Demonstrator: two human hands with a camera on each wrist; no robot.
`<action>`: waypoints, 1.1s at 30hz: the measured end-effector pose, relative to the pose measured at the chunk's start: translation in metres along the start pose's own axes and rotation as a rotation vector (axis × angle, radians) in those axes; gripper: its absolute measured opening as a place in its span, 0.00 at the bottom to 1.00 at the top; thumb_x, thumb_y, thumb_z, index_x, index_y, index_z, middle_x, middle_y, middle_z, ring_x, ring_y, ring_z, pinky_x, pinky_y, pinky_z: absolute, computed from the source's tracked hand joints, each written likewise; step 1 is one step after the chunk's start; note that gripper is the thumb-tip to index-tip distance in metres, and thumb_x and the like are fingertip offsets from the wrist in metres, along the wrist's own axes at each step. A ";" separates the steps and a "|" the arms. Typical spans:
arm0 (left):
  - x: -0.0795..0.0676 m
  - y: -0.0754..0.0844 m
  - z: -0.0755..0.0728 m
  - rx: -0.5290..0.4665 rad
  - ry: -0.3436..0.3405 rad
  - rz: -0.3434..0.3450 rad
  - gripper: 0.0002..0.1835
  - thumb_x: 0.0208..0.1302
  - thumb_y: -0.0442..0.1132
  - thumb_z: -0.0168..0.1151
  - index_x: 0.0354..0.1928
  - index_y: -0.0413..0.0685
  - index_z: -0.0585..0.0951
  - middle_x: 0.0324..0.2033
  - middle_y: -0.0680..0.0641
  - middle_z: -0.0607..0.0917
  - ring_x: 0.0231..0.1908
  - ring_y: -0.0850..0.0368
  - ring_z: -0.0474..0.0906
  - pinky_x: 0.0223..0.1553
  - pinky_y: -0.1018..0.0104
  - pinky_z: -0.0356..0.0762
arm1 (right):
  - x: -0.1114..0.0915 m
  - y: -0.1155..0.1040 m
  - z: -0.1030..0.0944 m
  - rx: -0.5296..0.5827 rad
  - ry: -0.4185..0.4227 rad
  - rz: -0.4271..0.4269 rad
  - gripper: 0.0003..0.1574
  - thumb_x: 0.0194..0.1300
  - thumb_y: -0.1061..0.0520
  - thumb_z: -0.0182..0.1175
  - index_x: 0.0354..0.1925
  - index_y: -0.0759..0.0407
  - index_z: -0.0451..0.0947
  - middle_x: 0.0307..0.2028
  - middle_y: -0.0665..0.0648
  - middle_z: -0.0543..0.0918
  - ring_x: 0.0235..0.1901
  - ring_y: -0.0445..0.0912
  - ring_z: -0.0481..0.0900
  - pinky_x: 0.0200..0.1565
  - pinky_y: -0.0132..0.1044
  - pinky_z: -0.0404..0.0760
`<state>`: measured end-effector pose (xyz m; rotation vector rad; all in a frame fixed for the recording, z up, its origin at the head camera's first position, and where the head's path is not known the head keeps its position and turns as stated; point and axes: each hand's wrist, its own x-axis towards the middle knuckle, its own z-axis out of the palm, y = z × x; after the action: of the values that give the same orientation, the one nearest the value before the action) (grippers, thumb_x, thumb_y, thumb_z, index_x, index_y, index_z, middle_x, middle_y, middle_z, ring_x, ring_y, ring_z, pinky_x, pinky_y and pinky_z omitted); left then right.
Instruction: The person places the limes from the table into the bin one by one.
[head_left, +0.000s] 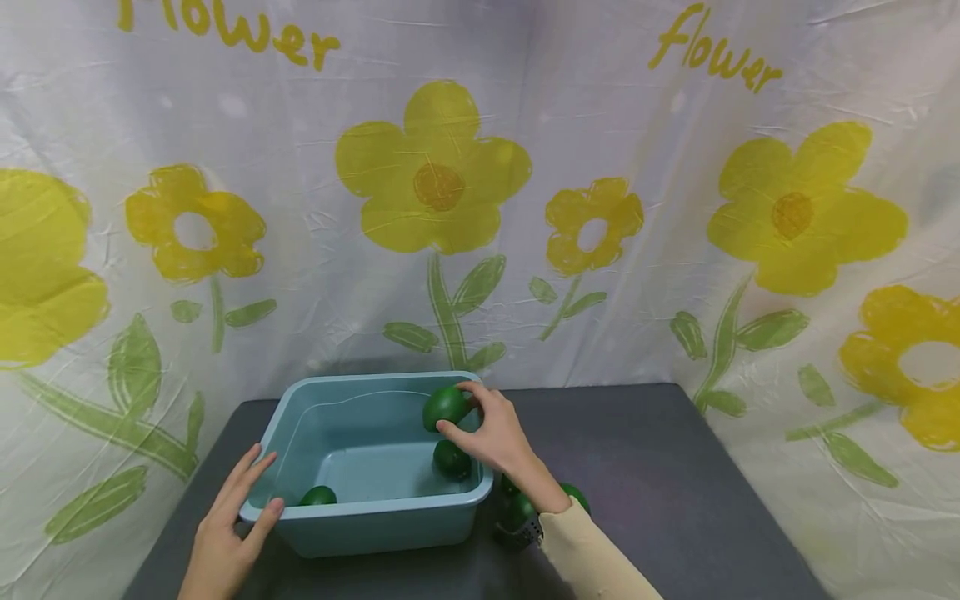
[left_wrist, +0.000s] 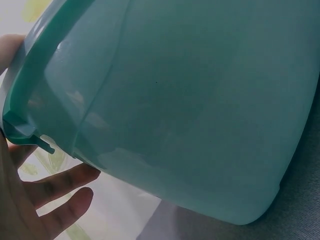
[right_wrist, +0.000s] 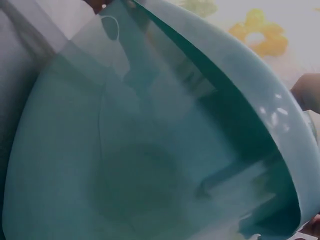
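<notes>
A glossy dark green fruit (head_left: 445,407) is pinched between the thumb and fingers of my right hand (head_left: 497,429), over the right side of a blue plastic basin (head_left: 375,527). Inside, another green fruit (head_left: 452,459) lies below it by the right wall, and a third green fruit (head_left: 318,496) shows at the front left. My left hand (head_left: 228,521) touches the basin's front left corner, fingers spread along the left rim and thumb at the front. The left wrist view has these fingers (left_wrist: 65,185) beside the basin's outer wall. In the right wrist view the basin wall (right_wrist: 125,150) hides the held fruit.
Right of the basin stands a small dark perforated basket (head_left: 519,535) with more green fruit (head_left: 516,510), partly covered by my right forearm. Both containers are on a dark grey tabletop (head_left: 660,483). A flower-printed curtain (head_left: 600,333) hangs behind.
</notes>
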<state>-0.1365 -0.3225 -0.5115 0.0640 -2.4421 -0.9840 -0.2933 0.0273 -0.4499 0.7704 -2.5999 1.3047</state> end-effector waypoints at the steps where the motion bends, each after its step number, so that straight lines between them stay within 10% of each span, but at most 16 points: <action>1: 0.000 0.000 0.000 -0.002 0.001 0.001 0.33 0.74 0.44 0.68 0.79 0.59 0.71 0.81 0.45 0.62 0.73 0.85 0.44 0.56 0.20 0.67 | 0.000 -0.001 0.000 -0.018 -0.011 -0.006 0.38 0.66 0.36 0.71 0.68 0.50 0.78 0.44 0.55 0.82 0.45 0.52 0.78 0.43 0.47 0.77; 20: 0.001 0.000 0.001 -0.015 0.009 0.000 0.33 0.74 0.43 0.68 0.78 0.58 0.72 0.81 0.44 0.63 0.73 0.86 0.45 0.58 0.19 0.65 | 0.004 -0.002 -0.006 -0.437 -0.132 -0.099 0.39 0.62 0.31 0.71 0.64 0.49 0.83 0.35 0.49 0.84 0.36 0.44 0.65 0.43 0.48 0.57; 33: 0.001 -0.001 0.001 -0.016 0.003 0.006 0.33 0.74 0.43 0.68 0.79 0.59 0.71 0.81 0.44 0.63 0.73 0.84 0.46 0.55 0.20 0.67 | 0.002 -0.001 -0.007 -0.440 -0.134 -0.149 0.36 0.63 0.35 0.72 0.66 0.44 0.82 0.35 0.49 0.83 0.33 0.43 0.63 0.42 0.47 0.54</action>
<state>-0.1378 -0.3228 -0.5128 0.0529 -2.4301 -0.9994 -0.2956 0.0316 -0.4445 0.9667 -2.7186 0.6245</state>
